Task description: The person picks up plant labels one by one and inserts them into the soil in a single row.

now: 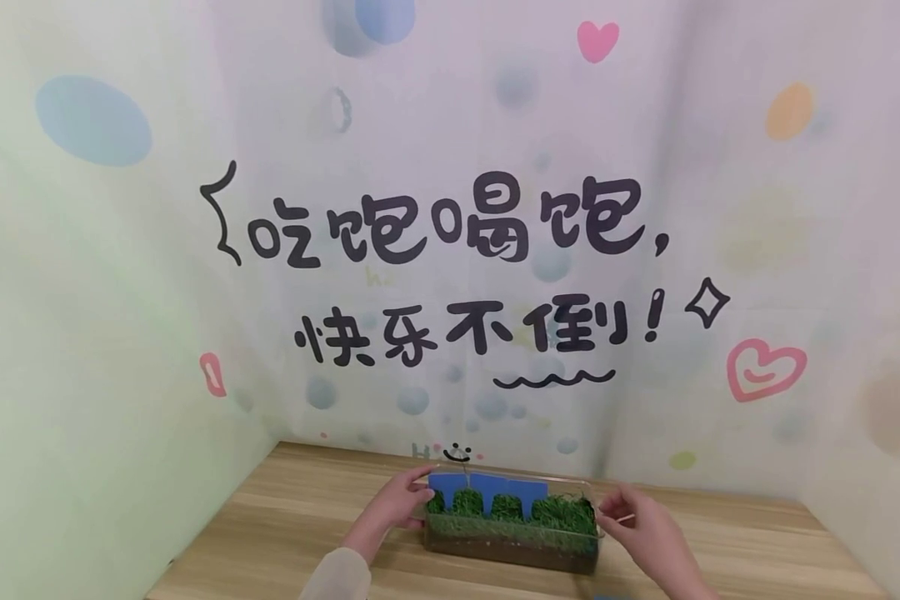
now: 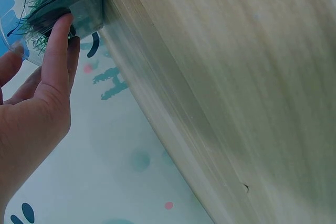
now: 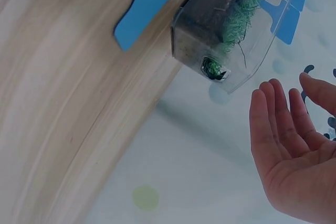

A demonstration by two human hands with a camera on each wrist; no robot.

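Observation:
A clear plastic box (image 1: 510,557) stands on the table, holding dark soil-like material and green grass-like tufts (image 1: 562,512). Several blue flat pieces (image 1: 487,487) stand upright along its far side. My left hand (image 1: 401,500) is at the box's left end. In the left wrist view its straight index finger touches the end wall, with the thumb at the rim. Beside the right end is my right hand (image 1: 648,529). The right wrist view shows that hand (image 3: 294,150) apart from the box, its fingers nearly straight and nothing in them.
Another blue flat piece (image 3: 149,9) lies on the wooden table (image 1: 307,517), on the near side of the box. Behind the table hangs a pale printed cloth (image 1: 450,125) with dark lettering; pale cloth also flanks both sides.

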